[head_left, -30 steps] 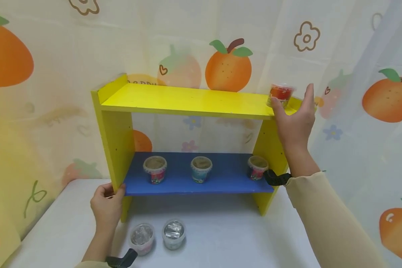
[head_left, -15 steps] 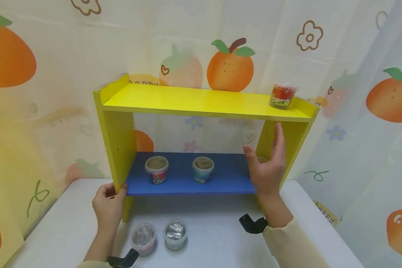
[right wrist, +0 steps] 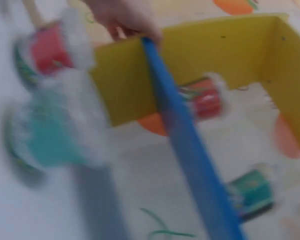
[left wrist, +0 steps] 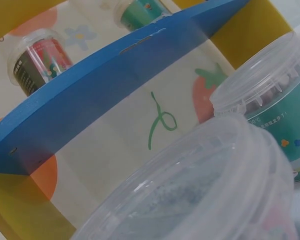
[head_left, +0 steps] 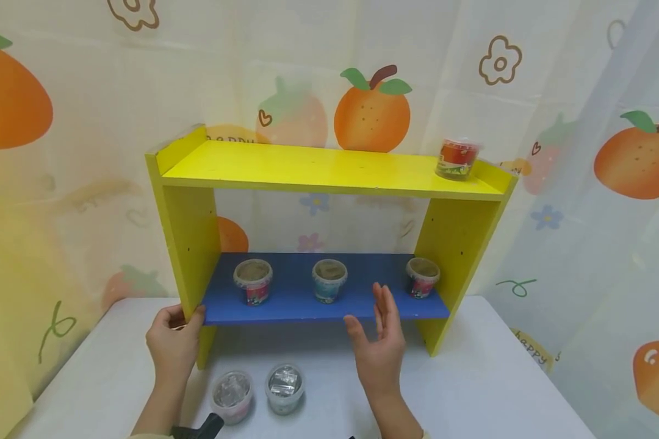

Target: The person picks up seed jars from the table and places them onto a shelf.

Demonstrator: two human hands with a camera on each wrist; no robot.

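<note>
1. lowered since the earlier head frames, the right hand [head_left: 381, 353] has come down from the red cup [head_left: 457, 161] to just before the front edge of the blue board [head_left: 291, 296] — fingers straight, holding nothing.
2. head view: the red cup stands upright near the right end of the yellow top [head_left: 307, 164]. the left hand [head_left: 172, 344] grips the left side panel [head_left: 189, 250] by the board's front left corner. on the board stand a pink cup [head_left: 254, 283] near the left end, a blue cup [head_left: 329, 283] about midway and a small pink cup [head_left: 422, 279] near the right end. a pale pink tub [head_left: 232, 399] and a pale green tub [head_left: 284, 390] stand side by side on the worktop [head_left: 472, 390], before the left half.
3. left wrist view: both tubs loom close, under clear lids; the board slants behind them.
4. right wrist view: blurred — the left hand shows at the panel's edge, where the board meets it.
</note>
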